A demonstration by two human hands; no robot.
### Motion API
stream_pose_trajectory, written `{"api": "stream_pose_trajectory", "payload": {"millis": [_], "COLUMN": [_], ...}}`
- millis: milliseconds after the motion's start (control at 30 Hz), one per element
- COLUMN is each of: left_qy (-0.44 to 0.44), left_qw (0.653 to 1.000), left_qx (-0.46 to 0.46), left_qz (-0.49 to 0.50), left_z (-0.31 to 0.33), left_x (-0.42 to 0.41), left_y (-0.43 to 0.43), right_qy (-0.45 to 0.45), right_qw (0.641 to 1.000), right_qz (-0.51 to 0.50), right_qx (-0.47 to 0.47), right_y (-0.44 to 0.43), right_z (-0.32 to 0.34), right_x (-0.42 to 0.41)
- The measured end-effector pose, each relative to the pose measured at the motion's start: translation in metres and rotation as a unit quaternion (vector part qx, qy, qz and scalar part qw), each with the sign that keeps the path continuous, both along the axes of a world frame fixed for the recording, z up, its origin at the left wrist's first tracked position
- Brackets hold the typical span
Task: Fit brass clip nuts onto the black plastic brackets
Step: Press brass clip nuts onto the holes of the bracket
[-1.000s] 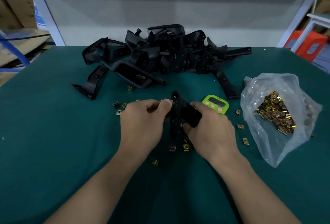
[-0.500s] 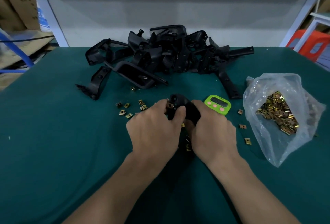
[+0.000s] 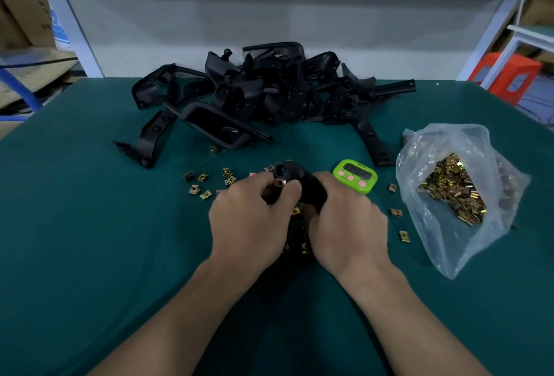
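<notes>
I hold one black plastic bracket between both hands over the middle of the green table. My right hand grips its right side. My left hand pinches a brass clip nut against the bracket's left end, just below its round hole. Another nut shows at the bracket's top edge. Loose brass clip nuts lie to the left of my hands, and others to the right. The bracket's lower part is hidden by my hands.
A heap of black brackets fills the back of the table. A clear plastic bag full of brass nuts lies at the right. A green timer sits just beyond my right hand. White shelf posts and cardboard boxes stand behind.
My left hand came in from the bracket's upper left, closed in on its end and now presses a nut there. The bracket tipped down lower between my hands.
</notes>
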State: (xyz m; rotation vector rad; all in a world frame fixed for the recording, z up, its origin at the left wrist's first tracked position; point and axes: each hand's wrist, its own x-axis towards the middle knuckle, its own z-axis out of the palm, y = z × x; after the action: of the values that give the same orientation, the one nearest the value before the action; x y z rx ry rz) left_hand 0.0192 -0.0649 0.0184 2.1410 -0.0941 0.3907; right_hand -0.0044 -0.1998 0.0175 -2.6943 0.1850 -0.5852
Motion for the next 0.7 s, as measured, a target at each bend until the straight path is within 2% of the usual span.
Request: {"api": "stream_pose_trajectory", "payload": {"millis": [67, 133, 200, 467, 533, 633, 700], "left_qy": [0.043, 0.074, 0.083, 0.081, 0.069, 0.07, 0.07], "left_qw": [0.992, 0.97, 0.956, 0.969, 0.976, 0.983, 0.989], "left_qx": [-0.106, -0.207, -0.246, -0.205, -0.172, -0.131, -0.088], "left_qz": [-0.052, -0.104, -0.137, -0.111, -0.119, -0.107, -0.097], "left_z": [-0.001, 0.002, 0.004, 0.0, -0.001, -0.003, -0.002], "left_x": [0.002, 0.006, 0.01, 0.009, 0.007, 0.008, 0.01], "left_y": [0.001, 0.003, 0.005, 0.013, 0.014, 0.014, 0.014], "right_qy": [-0.001, -0.004, -0.002, 0.023, 0.012, -0.019, -0.015], "right_qw": [1.0, 1.0, 1.0, 0.999, 0.999, 0.989, 0.986], "right_qz": [-0.009, -0.022, -0.029, 0.03, -0.01, -0.088, -0.117], "right_qx": [-0.002, -0.001, 0.01, 0.021, 0.036, 0.118, 0.119], "right_y": [-0.001, -0.003, -0.008, -0.011, -0.021, -0.047, -0.062], "right_z": [0.0, 0.0, 0.0, 0.001, 0.005, 0.014, 0.017], "right_x": [-0.001, 0.0, 0.002, 0.0, 0.003, 0.0, -0.012]}}
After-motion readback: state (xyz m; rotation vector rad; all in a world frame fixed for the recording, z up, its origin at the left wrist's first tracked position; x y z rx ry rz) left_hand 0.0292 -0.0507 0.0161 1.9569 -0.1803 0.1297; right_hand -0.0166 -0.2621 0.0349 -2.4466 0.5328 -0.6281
